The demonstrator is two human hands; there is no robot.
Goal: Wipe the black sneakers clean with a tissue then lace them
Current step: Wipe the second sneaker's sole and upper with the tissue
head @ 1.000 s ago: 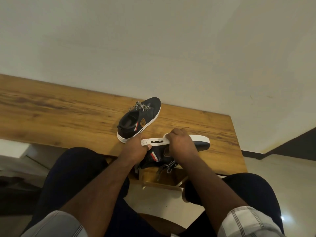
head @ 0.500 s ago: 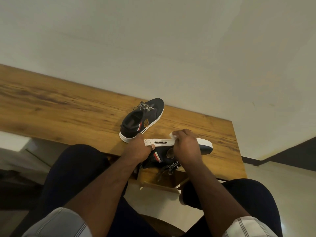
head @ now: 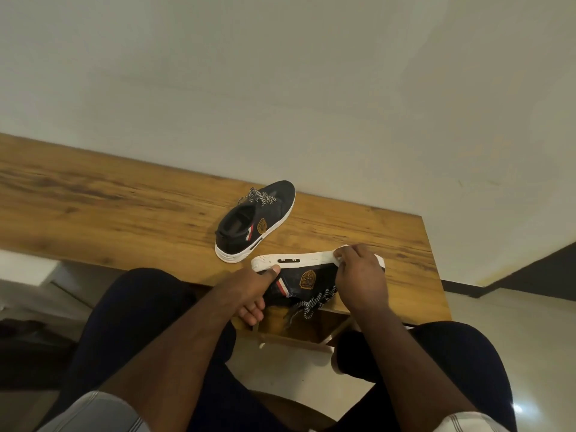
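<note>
One black sneaker (head: 258,226) with a white sole stands upright on the wooden table (head: 124,207), its speckled laces loose. The second black sneaker (head: 299,279) is tipped on its side at the table's near edge, white sole facing away from me, laces (head: 308,304) hanging down. My left hand (head: 252,291) grips its heel end, thumb on the sole. My right hand (head: 358,275) presses a white tissue (head: 335,255) against the sole edge near the toe; most of the tissue is hidden under my fingers.
A plain white wall rises right behind the table. The table's right end (head: 433,275) lies just past the held sneaker. My knees (head: 140,307) sit below the near edge, with a shelf opening (head: 308,332) under the tabletop and light floor (head: 498,322) at right.
My right hand has slid with the tissue along the sole toward the toe. My left hand keeps its hold on the heel. The upright sneaker has not moved.
</note>
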